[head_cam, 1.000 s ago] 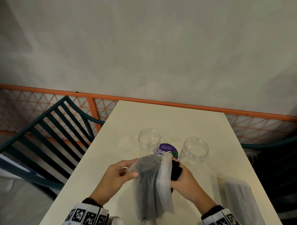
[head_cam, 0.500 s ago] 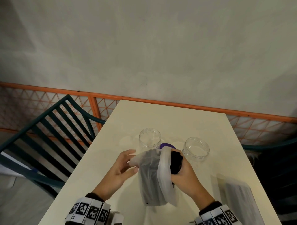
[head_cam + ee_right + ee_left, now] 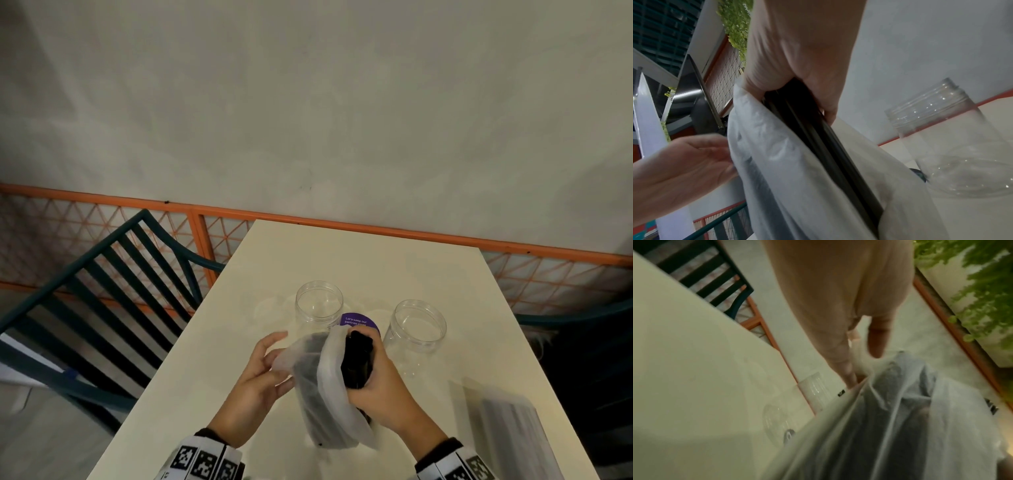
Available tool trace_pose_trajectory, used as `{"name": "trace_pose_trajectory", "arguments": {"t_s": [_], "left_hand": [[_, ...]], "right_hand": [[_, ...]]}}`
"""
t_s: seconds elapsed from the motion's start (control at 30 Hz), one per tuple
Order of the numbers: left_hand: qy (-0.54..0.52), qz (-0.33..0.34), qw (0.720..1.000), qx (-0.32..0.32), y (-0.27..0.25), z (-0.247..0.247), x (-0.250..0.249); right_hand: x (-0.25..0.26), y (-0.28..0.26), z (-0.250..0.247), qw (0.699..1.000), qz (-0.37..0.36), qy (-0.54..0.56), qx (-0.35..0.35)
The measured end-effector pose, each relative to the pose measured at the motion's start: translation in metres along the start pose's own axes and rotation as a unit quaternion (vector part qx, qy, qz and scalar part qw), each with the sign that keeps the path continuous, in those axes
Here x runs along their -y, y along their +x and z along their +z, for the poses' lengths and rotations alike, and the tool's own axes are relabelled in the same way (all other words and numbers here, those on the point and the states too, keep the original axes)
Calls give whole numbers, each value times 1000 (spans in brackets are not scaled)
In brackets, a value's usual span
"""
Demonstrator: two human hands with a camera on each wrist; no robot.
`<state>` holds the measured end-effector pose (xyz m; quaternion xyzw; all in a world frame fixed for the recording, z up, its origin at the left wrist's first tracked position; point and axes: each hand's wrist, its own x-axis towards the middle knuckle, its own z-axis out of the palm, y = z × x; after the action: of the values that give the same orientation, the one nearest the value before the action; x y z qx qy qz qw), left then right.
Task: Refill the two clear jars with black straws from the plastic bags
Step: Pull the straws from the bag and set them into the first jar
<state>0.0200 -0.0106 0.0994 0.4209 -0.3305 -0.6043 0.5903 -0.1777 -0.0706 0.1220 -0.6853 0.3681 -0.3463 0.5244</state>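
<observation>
Two empty clear jars stand mid-table, the left jar (image 3: 319, 301) and the right jar (image 3: 419, 325). In front of them I hold a translucent plastic bag (image 3: 325, 394) of black straws upright. My left hand (image 3: 262, 371) pinches the bag's open edge, thumb in front and fingers behind. My right hand (image 3: 375, 377) grips a bundle of black straws (image 3: 356, 363) that sticks out of the bag's mouth. The right wrist view shows the straws (image 3: 818, 138) running from my fist down into the bag (image 3: 787, 162), with a jar (image 3: 951, 146) beside it. A second full bag (image 3: 507, 435) lies at the right.
A purple round label or lid (image 3: 358, 322) lies between the jars. The cream table (image 3: 359, 260) ends at an orange mesh railing (image 3: 376, 229) and a grey wall. A dark slatted chair (image 3: 102, 291) stands left, another chair (image 3: 589, 342) right.
My right hand has drawn the straw bundle farther out of the bag. The bag stands more upright and nearer the jars, and my left hand's fingers have spread behind its edge.
</observation>
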Motion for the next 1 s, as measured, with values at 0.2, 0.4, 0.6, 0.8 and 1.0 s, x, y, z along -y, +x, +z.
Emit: {"name": "trace_pose_trajectory", "arguments": {"t_s": [0.2, 0.4, 0.6, 0.8, 1.0], "left_hand": [[180, 72, 980, -42, 3, -6, -8], [130, 52, 987, -77, 7, -4, 5], [92, 19, 996, 0, 2, -2, 6], [144, 55, 986, -62, 2, -2, 7], [128, 22, 991, -41, 1, 1, 10]], "right_hand": [[-2, 2, 3, 1000, 19, 15, -1], [-4, -2, 4, 999, 38, 5, 30], [-6, -4, 5, 999, 44, -2, 17], [-10, -1, 8, 998, 36, -42, 18], [-22, -4, 1, 993, 17, -71, 98]]}}
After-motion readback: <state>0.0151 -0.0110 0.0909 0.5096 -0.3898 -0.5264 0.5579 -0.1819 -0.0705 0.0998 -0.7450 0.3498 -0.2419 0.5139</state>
